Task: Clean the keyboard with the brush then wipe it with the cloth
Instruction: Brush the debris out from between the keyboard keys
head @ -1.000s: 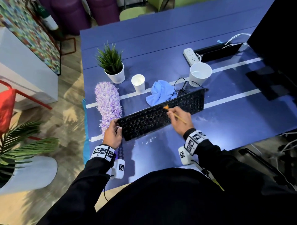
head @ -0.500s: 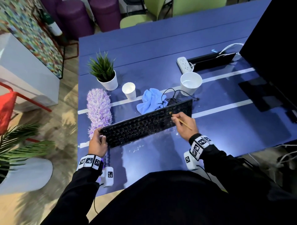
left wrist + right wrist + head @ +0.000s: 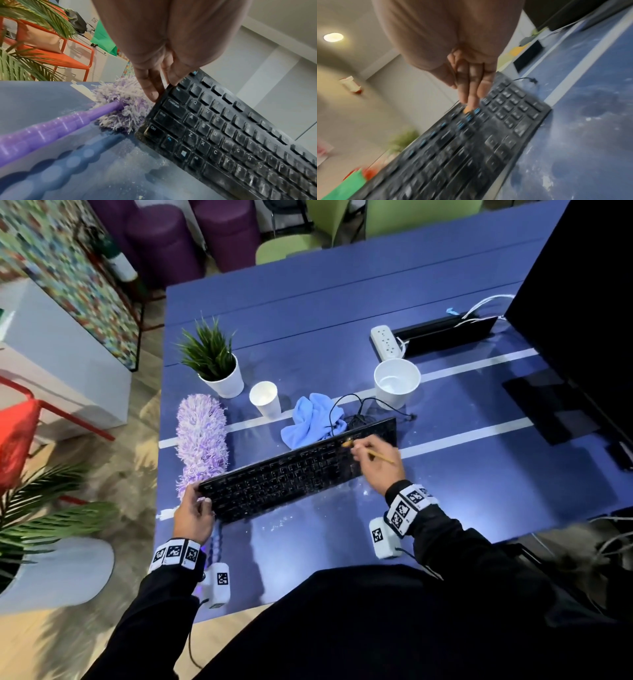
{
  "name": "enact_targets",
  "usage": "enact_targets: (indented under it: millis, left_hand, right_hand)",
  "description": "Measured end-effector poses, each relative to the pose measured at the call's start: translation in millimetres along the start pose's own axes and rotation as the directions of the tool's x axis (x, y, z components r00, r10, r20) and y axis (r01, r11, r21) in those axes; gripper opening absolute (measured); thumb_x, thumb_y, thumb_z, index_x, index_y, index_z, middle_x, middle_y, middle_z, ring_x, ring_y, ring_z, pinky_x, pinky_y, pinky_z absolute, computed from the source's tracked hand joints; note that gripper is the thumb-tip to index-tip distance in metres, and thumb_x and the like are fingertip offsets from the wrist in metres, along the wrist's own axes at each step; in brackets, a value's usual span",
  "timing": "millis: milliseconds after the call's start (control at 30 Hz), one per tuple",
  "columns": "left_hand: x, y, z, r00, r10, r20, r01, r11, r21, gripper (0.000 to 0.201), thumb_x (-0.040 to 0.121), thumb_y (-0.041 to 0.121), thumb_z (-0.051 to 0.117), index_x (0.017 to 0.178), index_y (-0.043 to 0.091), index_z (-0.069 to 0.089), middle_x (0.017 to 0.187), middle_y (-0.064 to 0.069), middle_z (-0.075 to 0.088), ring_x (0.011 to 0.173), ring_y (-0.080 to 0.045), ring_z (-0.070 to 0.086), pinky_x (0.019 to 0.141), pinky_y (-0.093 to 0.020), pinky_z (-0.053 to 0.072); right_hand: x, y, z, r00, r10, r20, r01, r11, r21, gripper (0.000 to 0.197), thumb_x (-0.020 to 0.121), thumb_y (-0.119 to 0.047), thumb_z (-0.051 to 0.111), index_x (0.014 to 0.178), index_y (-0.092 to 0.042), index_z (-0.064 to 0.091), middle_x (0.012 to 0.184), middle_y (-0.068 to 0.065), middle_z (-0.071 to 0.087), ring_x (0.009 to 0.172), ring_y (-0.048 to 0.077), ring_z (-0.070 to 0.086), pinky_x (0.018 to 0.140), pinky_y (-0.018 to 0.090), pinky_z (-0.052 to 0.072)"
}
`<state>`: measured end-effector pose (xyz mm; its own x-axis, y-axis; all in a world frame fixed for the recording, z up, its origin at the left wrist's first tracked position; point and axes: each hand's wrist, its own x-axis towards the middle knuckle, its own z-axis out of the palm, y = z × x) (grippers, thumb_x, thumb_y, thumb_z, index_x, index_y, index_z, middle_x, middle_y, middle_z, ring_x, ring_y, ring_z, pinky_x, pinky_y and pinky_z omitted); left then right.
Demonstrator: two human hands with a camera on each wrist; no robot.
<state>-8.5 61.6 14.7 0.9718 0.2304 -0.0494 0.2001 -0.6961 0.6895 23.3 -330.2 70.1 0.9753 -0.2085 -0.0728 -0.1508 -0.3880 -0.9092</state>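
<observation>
A dusty black keyboard (image 3: 294,470) (image 3: 231,135) (image 3: 471,148) lies tilted on the blue table (image 3: 342,313), its far edge raised. My left hand (image 3: 193,513) (image 3: 161,86) grips its left end. My right hand (image 3: 375,460) (image 3: 471,92) pinches a thin wooden-handled brush (image 3: 371,453), whose orange tip (image 3: 347,443) (image 3: 467,108) touches the upper keys left of the number pad. A crumpled light blue cloth (image 3: 313,419) sits just behind the keyboard, under its black cable (image 3: 356,409).
A purple fluffy duster (image 3: 202,440) (image 3: 120,106) lies at the keyboard's left end. Behind stand a potted plant (image 3: 219,364), a paper cup (image 3: 265,398), a white bowl-like cup (image 3: 395,381) and a power strip (image 3: 385,340). A dark monitor (image 3: 582,320) stands right. White dust (image 3: 284,522) speckles the table.
My right hand has carried the brush from the keyboard's middle toward its right part, along the upper rows. The left hand keeps its grip on the left end.
</observation>
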Motion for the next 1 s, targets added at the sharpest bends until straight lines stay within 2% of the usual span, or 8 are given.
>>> enact_targets:
  millis: [133, 267, 367, 533, 633, 767, 867, 1000]
  left_hand:
    - [2.7, -3.6, 0.7, 1.000, -0.029, 0.009, 0.029, 0.999, -0.031, 0.033, 0.095, 0.002, 0.049, 0.124, 0.016, 0.048, 0.105, -0.017, 0.068, 0.085, -0.037, 0.065, 0.082, -0.047, 0.050]
    - [10.6, -15.0, 3.0, 0.997, -0.054, 0.045, 0.057, 0.997, -0.058, 0.031, 0.095, 0.011, 0.048, 0.121, 0.026, 0.047, 0.108, -0.015, 0.067, 0.089, -0.039, 0.065, 0.085, -0.052, 0.051]
    - [16.5, -18.6, 4.0, 0.995, -0.081, 0.058, 0.084, 0.996, -0.040, 0.031, 0.095, 0.008, 0.048, 0.119, 0.028, 0.046, 0.102, -0.018, 0.068, 0.085, -0.041, 0.065, 0.082, -0.050, 0.051]
    - [13.6, 1.4, 1.5, 0.993, -0.093, 0.070, 0.095, 0.995, -0.026, 0.026, 0.096, 0.003, 0.048, 0.119, 0.014, 0.049, 0.092, -0.019, 0.066, 0.079, -0.039, 0.062, 0.077, -0.040, 0.045]
    - [11.1, 14.7, -0.1, 0.994, -0.108, 0.026, 0.107, 0.994, 0.019, 0.026, 0.095, 0.002, 0.049, 0.120, 0.009, 0.051, 0.092, -0.011, 0.064, 0.078, -0.029, 0.059, 0.074, -0.032, 0.038]
    - [17.6, 10.8, 3.9, 0.990, -0.127, 0.061, 0.130, 0.991, -0.041, 0.023, 0.096, 0.001, 0.048, 0.114, 0.015, 0.050, 0.095, -0.010, 0.064, 0.079, -0.032, 0.061, 0.076, -0.037, 0.043]
    - [22.2, 6.5, 5.5, 0.989, -0.133, 0.071, 0.136, 0.990, -0.042, 0.024, 0.096, 0.001, 0.048, 0.115, 0.015, 0.049, 0.097, -0.012, 0.065, 0.082, -0.032, 0.061, 0.081, -0.040, 0.046]
    - [22.5, 8.7, 5.6, 0.990, -0.124, 0.073, 0.128, 0.990, -0.061, 0.027, 0.095, -0.001, 0.047, 0.120, 0.011, 0.050, 0.097, -0.013, 0.064, 0.084, -0.032, 0.062, 0.083, -0.043, 0.048]
  right_hand:
    - [20.1, 15.5, -36.5, 0.945, 0.056, -0.322, -0.085, 0.993, -0.078, 0.013, 0.091, -0.013, 0.057, 0.083, -0.017, 0.066, 0.083, 0.002, 0.073, 0.081, 0.024, 0.070, 0.083, 0.028, 0.051]
    - [15.3, 10.4, -36.1, 0.995, -0.026, -0.094, 0.012, 0.990, -0.140, 0.011, 0.093, -0.019, 0.058, 0.092, -0.015, 0.067, 0.079, 0.001, 0.072, 0.072, 0.018, 0.067, 0.068, 0.021, 0.049]
    - [11.9, 15.2, -23.7, 0.996, -0.079, 0.042, 0.086, 0.978, -0.191, 0.009, 0.093, -0.025, 0.058, 0.089, -0.021, 0.065, 0.076, -0.008, 0.071, 0.068, 0.012, 0.065, 0.070, 0.022, 0.047]
    - [23.7, 35.0, -44.7, 0.927, 0.124, -0.353, -0.173, 0.979, -0.111, 0.013, 0.093, -0.017, 0.055, 0.091, -0.010, 0.066, 0.091, 0.012, 0.074, 0.087, 0.031, 0.068, 0.084, 0.033, 0.051]
    - [20.6, 34.2, -41.8, 0.960, 0.108, -0.260, -0.149, 0.979, -0.141, 0.012, 0.093, -0.018, 0.055, 0.094, -0.013, 0.066, 0.093, 0.010, 0.074, 0.090, 0.028, 0.068, 0.085, 0.031, 0.052]
    - [5.5, 22.2, -24.5, 0.991, 0.001, -0.137, -0.009, 0.998, -0.062, 0.006, 0.093, -0.027, 0.059, 0.091, -0.026, 0.065, 0.078, -0.008, 0.071, 0.069, 0.004, 0.063, 0.062, 0.013, 0.044]
    - [3.9, 27.9, -21.2, 0.995, -0.004, -0.103, -0.005, 0.996, -0.087, 0.007, 0.092, -0.025, 0.060, 0.089, -0.022, 0.066, 0.075, -0.006, 0.072, 0.068, 0.010, 0.064, 0.063, 0.020, 0.050]
    - [-1.6, 50.9, -28.2, 0.978, 0.205, 0.027, -0.191, 0.944, -0.268, 0.012, 0.090, -0.014, 0.056, 0.081, -0.014, 0.065, 0.089, 0.006, 0.073, 0.089, 0.024, 0.064, 0.075, 0.020, 0.042]
